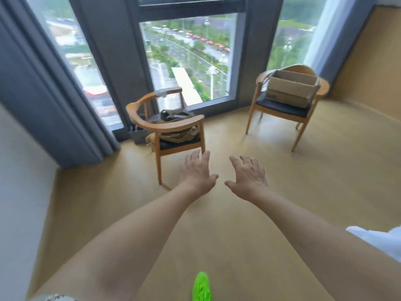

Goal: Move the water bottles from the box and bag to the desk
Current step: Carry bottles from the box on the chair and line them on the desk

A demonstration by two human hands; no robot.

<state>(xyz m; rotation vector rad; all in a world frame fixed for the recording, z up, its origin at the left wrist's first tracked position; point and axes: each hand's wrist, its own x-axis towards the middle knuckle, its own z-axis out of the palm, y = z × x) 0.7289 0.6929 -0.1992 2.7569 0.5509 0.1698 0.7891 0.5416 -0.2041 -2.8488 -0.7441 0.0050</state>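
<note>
Seemingly nothing is carried yet: both hands, left hand (pixel 198 170) and right hand (pixel 249 174), are held spread and empty, short of the bag (pixel 175 124), with the box (pixel 291 88) well beyond it.

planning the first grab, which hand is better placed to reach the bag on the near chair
Left, probably. The left hand hovers open just in front of the near chair holding the bag. The right hand, also open, sits further to the side, toward the box.
</note>
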